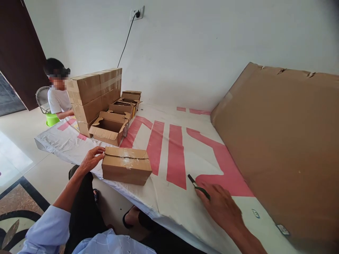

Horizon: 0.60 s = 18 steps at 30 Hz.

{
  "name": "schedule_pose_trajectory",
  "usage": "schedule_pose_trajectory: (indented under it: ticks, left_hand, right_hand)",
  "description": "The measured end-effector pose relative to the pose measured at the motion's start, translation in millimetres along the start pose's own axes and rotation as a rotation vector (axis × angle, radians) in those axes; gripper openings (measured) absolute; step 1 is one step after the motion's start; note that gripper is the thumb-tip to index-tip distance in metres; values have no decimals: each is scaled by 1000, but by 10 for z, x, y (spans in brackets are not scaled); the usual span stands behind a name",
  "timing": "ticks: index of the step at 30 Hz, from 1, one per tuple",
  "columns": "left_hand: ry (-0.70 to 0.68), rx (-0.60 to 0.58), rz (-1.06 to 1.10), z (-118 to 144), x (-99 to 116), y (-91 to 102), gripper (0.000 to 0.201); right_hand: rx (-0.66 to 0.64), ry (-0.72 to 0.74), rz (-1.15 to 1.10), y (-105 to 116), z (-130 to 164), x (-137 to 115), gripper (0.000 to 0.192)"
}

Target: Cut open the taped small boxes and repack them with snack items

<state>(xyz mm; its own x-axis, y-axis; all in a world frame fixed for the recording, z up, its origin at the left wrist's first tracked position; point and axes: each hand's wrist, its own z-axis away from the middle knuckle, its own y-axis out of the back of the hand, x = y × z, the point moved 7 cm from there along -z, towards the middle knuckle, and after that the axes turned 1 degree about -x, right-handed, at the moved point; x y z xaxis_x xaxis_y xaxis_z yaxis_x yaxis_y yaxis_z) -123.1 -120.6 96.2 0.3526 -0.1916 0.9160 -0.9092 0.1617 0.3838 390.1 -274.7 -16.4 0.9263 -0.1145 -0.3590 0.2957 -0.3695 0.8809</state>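
Note:
A taped cardboard box (127,173) lies near the front edge of the covered table, with clear tape across its top seam. At its upper left corner, my left hand (91,160) has its fingertips and thumb against the cardboard, holding that end. To the right of the box, my right hand (222,204) is low over the cloth, palm down. Between its thumb and fingers is a green-handled utility knife (202,192), its dark tip pointing up and left, away from the box. The fingers' undersides are hidden.
Taped boxes (91,90) form a stack at the back left. Several open cardboard boxes (108,130) stand beside it. A large cardboard sheet (280,141) leans at the right. Behind the stack sits another person (59,100), near a fan (43,100). A white-and-red cloth (176,155) covers the table.

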Motion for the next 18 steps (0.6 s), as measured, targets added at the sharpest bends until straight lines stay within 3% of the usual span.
schedule_pose_trajectory:
  ticks: [3, 5, 14, 18]
  left_hand:
    - [33, -16, 74, -8, -84, -44, 42]
    - [39, -11, 88, -23, -93, -52, 42]
    - [17, -44, 206, -84, -91, -139, 39]
    - [28, -43, 268, -65, -94, -184, 40]
  right_hand:
    - [-87, -161, 58, -57, 138, 449, 50]
    - [-125, -216, 63, -95, 238, 561, 50]
    - [-122, -321, -15, -8, 245, 408, 33]
    - [-29, -417, -355, 76, 112, 223, 37]
